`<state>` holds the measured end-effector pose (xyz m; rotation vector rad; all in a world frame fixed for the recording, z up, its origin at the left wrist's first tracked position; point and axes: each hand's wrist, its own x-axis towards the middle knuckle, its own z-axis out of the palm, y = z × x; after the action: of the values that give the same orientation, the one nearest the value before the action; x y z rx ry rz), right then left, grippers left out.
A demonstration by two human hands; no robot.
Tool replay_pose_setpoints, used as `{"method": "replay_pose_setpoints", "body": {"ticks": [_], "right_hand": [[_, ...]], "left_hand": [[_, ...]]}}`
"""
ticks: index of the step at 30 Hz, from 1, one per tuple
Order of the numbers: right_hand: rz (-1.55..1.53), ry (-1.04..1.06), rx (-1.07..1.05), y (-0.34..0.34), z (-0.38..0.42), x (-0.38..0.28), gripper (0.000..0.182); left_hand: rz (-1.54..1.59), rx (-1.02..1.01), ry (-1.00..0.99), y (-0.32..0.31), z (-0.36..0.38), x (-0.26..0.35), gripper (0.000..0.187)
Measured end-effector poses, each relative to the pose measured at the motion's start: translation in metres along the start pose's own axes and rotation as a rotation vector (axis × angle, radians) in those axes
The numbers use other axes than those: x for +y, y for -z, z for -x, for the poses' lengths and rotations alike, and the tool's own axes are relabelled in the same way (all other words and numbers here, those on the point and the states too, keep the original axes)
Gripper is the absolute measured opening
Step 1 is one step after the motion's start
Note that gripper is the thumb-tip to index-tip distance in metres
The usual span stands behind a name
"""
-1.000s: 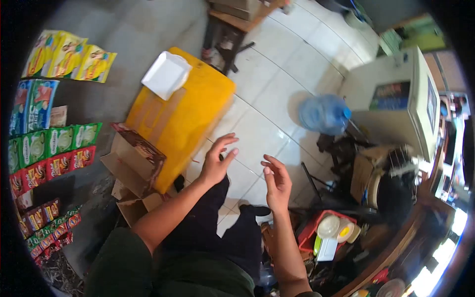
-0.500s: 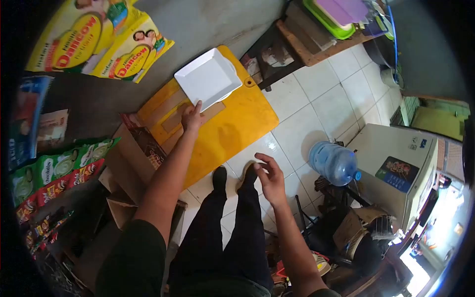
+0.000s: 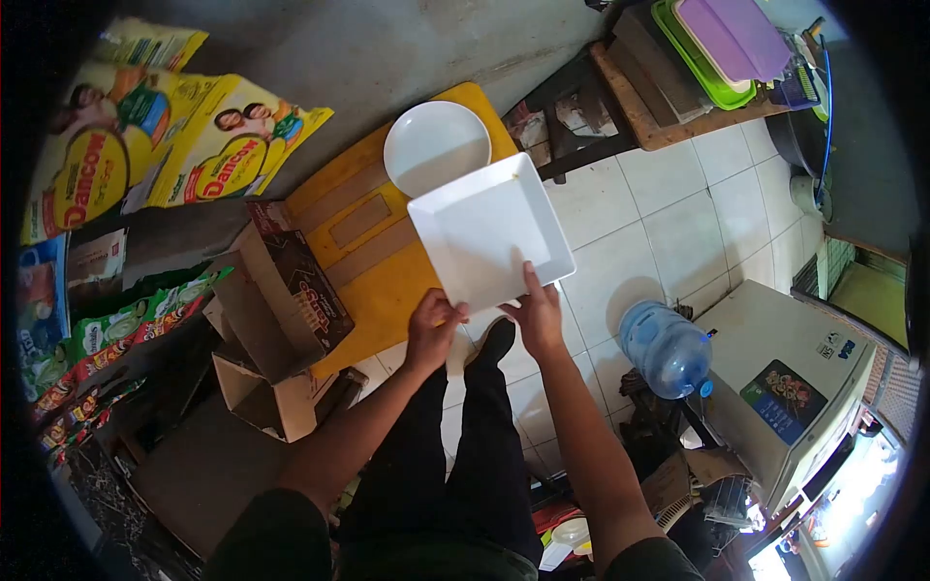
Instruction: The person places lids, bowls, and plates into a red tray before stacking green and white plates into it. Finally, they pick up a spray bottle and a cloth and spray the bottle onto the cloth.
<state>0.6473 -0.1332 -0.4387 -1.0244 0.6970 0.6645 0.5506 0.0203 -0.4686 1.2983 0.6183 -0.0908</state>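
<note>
Both my hands hold a white square dish (image 3: pixel 489 228) with raised, sloping sides, lifted in front of me. My left hand (image 3: pixel 433 331) grips its near left corner. At the near right edge my right hand (image 3: pixel 536 315) has its thumb over the rim, with the other fingers partly hidden beneath. Behind the dish, a round white plate (image 3: pixel 436 145) lies on the yellow table (image 3: pixel 387 315); the dish overlaps its lower edge in view.
Open cardboard boxes (image 3: pixel 271 324) stand left of the table, below hanging yellow milk packets (image 3: pixel 242 140) and sachets. To the right are a large blue water bottle (image 3: pixel 664 349) and a white fridge (image 3: pixel 794 358). A wooden shelf (image 3: pixel 659 126) with plastic trays stands at the back right.
The square dish has been lifted off the table toward me, uncovering the round plate. My right hand has come up to take hold of it as well. The view has shifted slightly.
</note>
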Motion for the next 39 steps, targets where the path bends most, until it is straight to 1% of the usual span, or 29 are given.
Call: {"method": "replay_pose_setpoints", "body": {"ticks": [1,2,3,4,5,7,9,10,12,13,15,16,17,18,19,21,22,24,25,27,28,30,31,33,34,36,37,39], "right_hand": [[-0.006,0.048,0.092,0.007,-0.006,0.004,0.048],[0.006,0.071,0.162,0.018,-0.011,0.004,0.035],[-0.041,0.100,0.174,0.024,-0.011,-0.001,0.033],[-0.088,0.129,0.188,0.030,-0.011,-0.007,0.032],[-0.063,0.148,0.198,0.037,-0.011,-0.011,0.030],[-0.041,0.174,0.223,0.050,-0.009,-0.017,0.028],[-0.042,0.180,0.215,0.056,-0.003,-0.021,0.028],[-0.046,0.189,0.203,0.060,0.001,-0.023,0.027],[-0.028,0.190,0.202,0.065,0.010,-0.025,0.028],[-0.023,0.194,0.202,0.067,0.013,-0.025,0.028],[-0.064,0.189,0.220,0.073,0.018,-0.023,0.026],[-0.098,0.182,0.228,0.075,0.021,-0.021,0.024],[-0.102,0.178,0.231,0.077,0.024,-0.018,0.024],[-0.107,0.177,0.244,0.079,0.027,-0.016,0.023],[-0.112,0.179,0.258,0.081,0.029,-0.014,0.023],[-0.107,0.177,0.264,0.082,0.035,-0.011,0.023],[-0.098,0.173,0.270,0.082,0.038,-0.010,0.023],[-0.101,0.172,0.283,0.082,0.045,-0.007,0.024],[-0.101,0.170,0.296,0.082,0.050,-0.006,0.025],[-0.123,0.182,0.294,0.081,0.059,-0.006,0.027],[-0.145,0.186,0.294,0.080,0.066,-0.005,0.030],[-0.156,0.227,0.304,0.075,0.082,-0.006,0.032],[-0.162,0.263,0.312,0.071,0.091,-0.007,0.035],[-0.193,0.268,0.337,0.069,0.108,-0.008,0.036],[-0.213,0.269,0.361,0.070,0.117,-0.006,0.038],[-0.221,0.315,0.396,0.078,0.135,0.004,0.037],[-0.232,0.349,0.398,0.084,0.142,0.011,0.036],[-0.267,0.387,0.430,0.093,0.165,0.025,0.035]], "left_hand": [[-0.005,0.001,0.003,-0.001,-0.004,0.001,0.027],[-0.241,-0.047,-0.028,-0.001,-0.014,0.002,0.030],[-0.476,-0.095,-0.057,-0.002,-0.027,0.004,0.034],[-0.532,0.062,-0.019,-0.003,-0.047,0.013,0.037],[-0.587,0.217,0.021,-0.003,-0.073,0.025,0.041],[-0.827,0.307,0.045,0.015,-0.130,0.043,0.044],[-1.016,0.548,-0.198,0.037,-0.173,0.014,0.049],[-1.009,0.552,-0.191,0.035,-0.180,0.022,0.049],[-0.843,0.517,0.083,0.032,-0.196,0.038,0.055],[-0.842,0.510,0.081,0.041,-0.210,0.032,0.055],[-0.787,0.466,0.215,0.067,-0.229,0.009,0.048],[-0.793,0.463,0.218,0.060,-0.220,0.023,0.048],[-0.712,0.438,0.289,0.055,-0.212,0.039,0.045],[-0.631,0.412,0.358,0.053,-0.206,0.048,0.042],[-0.634,0.410,0.358,0.055,-0.205,0.047,0.042],[-0.555,0.471,0.281,0.059,-0.201,0.051,0.033],[-0.557,0.469,0.278,0.063,-0.200,0.053,0.033],[-0.261,0.446,0.091,0.067,-0.190,0.059,0.028],[-0.261,0.443,0.091,0.067,-0.181,0.065,0.028],[-0.356,0.341,0.000,0.067,-0.154,0.081,0.026],[-0.359,0.335,0.000,0.067,-0.138,0.086,0.026],[-0.321,0.279,-0.129,0.066,-0.102,0.096,0.026],[-0.328,0.269,-0.131,0.068,-0.085,0.102,0.026],[-0.358,0.241,-0.024,0.071,-0.054,0.112,0.030],[-0.367,0.211,-0.027,0.075,-0.042,0.108,0.030],[-0.457,0.171,-0.262,0.086,-0.021,0.097,0.035],[-0.465,0.137,-0.259,0.084,-0.007,0.100,0.035],[-0.432,0.060,-0.090,0.077,0.021,0.108,0.040]]}}
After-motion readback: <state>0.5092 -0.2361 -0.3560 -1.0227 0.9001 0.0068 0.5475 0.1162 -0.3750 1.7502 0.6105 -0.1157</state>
